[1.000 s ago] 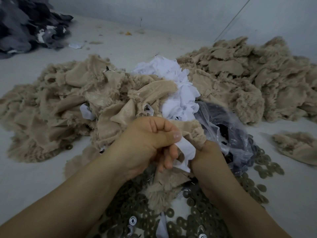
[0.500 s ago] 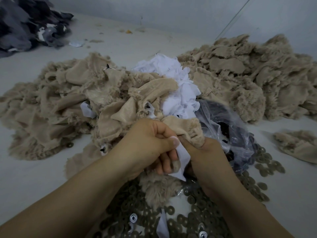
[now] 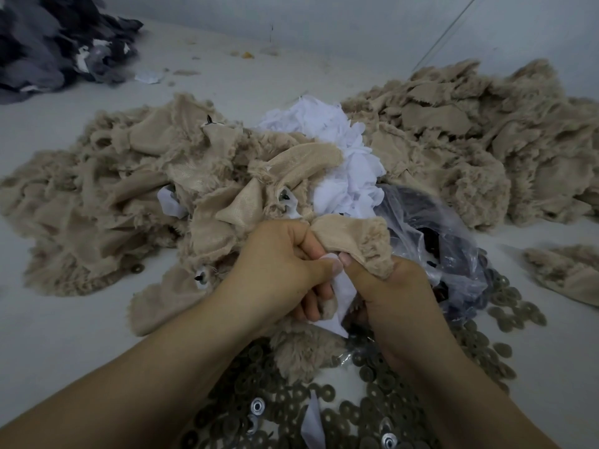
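My left hand (image 3: 278, 267) is curled into a fist and pinches a white fabric piece (image 3: 340, 296) between thumb and fingers. My right hand (image 3: 392, 293) grips a beige plush piece (image 3: 359, 244), which drapes over its knuckles, with the thumb pressed against the white piece. Both hands meet thumb to thumb just above a spread of dark round washers (image 3: 372, 400). What lies between the palms is hidden.
A beige plush pile (image 3: 129, 196) lies at the left and another (image 3: 486, 140) at the right. White fabric scraps (image 3: 340, 157) sit between them, beside a clear plastic bag (image 3: 431, 241). Dark grey fabric (image 3: 55, 43) is heaped at the far left. A loose plush piece (image 3: 564, 270) lies right.
The right hand has come up and closer to the left, thumbs now touching. The beige piece has slid over the right knuckles, and less of the white piece shows.
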The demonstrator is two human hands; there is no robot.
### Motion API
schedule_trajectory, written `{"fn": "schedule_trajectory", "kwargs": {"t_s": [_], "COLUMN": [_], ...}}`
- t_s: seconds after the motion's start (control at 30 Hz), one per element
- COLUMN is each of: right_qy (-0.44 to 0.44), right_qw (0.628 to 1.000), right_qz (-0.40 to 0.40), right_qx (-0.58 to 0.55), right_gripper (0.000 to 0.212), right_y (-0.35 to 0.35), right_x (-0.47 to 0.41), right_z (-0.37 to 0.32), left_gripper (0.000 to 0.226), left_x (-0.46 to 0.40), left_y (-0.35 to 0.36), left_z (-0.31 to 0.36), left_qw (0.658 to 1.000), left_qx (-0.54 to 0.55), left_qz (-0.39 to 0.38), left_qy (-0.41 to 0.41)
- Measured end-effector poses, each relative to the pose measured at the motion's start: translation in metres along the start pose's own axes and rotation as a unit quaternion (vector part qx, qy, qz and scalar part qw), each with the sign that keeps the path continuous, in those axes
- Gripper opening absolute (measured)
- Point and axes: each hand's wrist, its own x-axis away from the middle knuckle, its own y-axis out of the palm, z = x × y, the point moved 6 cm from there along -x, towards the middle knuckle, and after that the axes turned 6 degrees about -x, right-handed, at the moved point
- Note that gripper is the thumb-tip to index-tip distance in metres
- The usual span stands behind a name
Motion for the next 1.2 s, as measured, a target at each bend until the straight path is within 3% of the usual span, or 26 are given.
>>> {"fn": "schedule_trajectory", "kwargs": {"t_s": [0.2, 0.33, 0.5, 0.87, 1.0, 1.2], "right_qy": [0.004, 0.014, -0.010, 0.005, -0.001, -0.022], "right_qw": [1.000, 0.999, 0.998, 0.998, 0.998, 0.997], "right_qz": [0.008, 0.000, 0.007, 0.014, 0.010, 0.005], "right_qx": [0.006, -0.046, 0.069, 0.064, 0.068, 0.068], "right_gripper": [0.011, 0.009, 0.016, 0.019, 0.018, 0.019], "right_y": [0.001, 0.003, -0.001, -0.002, -0.002, -0.003], "right_x": [-0.003, -0.001, -0.001, 0.000, 0.000, -0.001], "right_z": [0.006, 0.002, -0.004, -0.003, -0.001, -0.002], "left_gripper": [0.023, 0.028, 0.022, 0.031, 0.024, 0.034], "left_x": [-0.002, -0.006, -0.005, -0.007, -0.005, -0.002], "left_y": [-0.001, -0.008, -0.005, -0.003, -0.002, 0.000], "left_z": [-0.004, -0.009, -0.014, -0.015, -0.015, -0.015], "left_qw": [0.999, 0.998, 0.997, 0.997, 0.999, 0.999], "left_qx": [-0.020, -0.049, 0.035, 0.039, 0.021, 0.023], "left_qz": [-0.020, 0.014, -0.016, -0.037, -0.015, 0.013], "left_qy": [-0.019, -0.042, -0.070, -0.053, -0.045, -0.032]}}
